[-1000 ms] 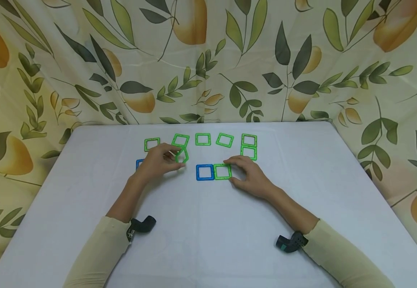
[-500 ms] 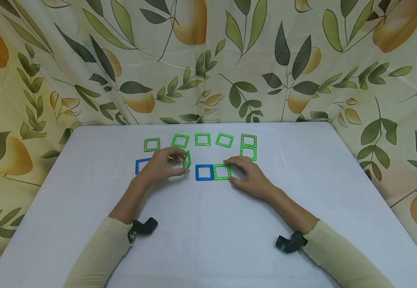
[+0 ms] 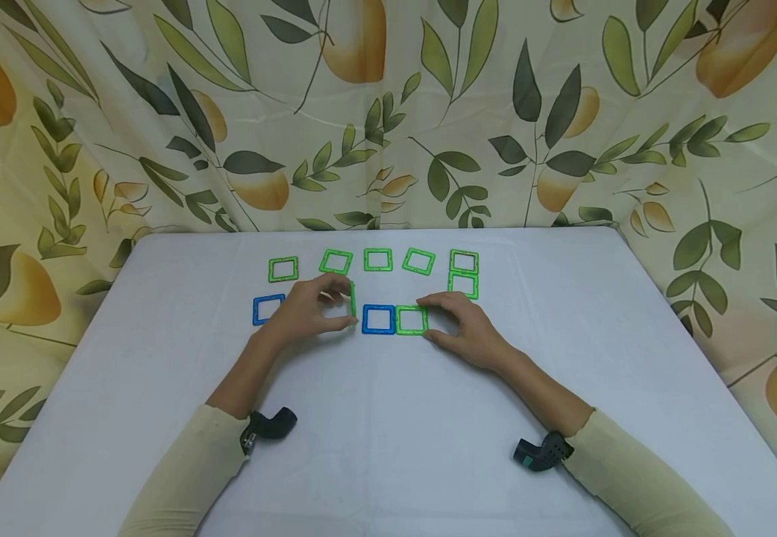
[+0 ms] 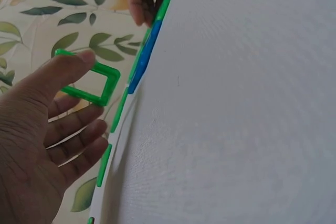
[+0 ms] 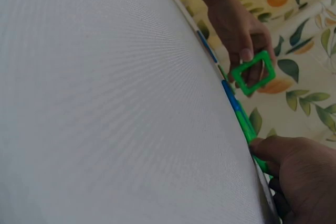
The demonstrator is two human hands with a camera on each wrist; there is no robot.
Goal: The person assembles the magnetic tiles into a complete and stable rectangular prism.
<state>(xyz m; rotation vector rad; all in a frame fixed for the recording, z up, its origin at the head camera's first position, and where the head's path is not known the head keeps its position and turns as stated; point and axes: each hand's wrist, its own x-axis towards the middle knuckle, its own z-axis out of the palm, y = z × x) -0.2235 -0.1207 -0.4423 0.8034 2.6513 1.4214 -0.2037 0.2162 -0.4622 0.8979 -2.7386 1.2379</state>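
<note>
- Frames lie flat at the left: a far-left green frame (image 3: 283, 259) on the white table (image 3: 362, 432), and nearer, a left blue frame (image 3: 256, 312), partly covered by the hand.
- The left hand (image 3: 304, 309) pinches one frame between thumb and finger; in its wrist view the other fingers are loosely bent.
- The held green frame (image 4: 110, 86) is bright, hollow and square-looking with rounded corners. Over the last second it has shifted right and turned, so the head view now shows a thin upright line just left of the middle blue frame (image 3: 378, 332). This seems to set its side roughly along the blue one, a small gap showing between.
- The middle blue frame lies flat, its right side touching the lying green frame (image 3: 411, 333); this pair has slid slightly left.
- The right hand (image 3: 465, 328) grips the lying green frame at its right edge, thumb nearer, finger farther.
- Beyond the right hand, two joined green frames (image 3: 464, 274) lie one behind the other, apart from that work.
</note>
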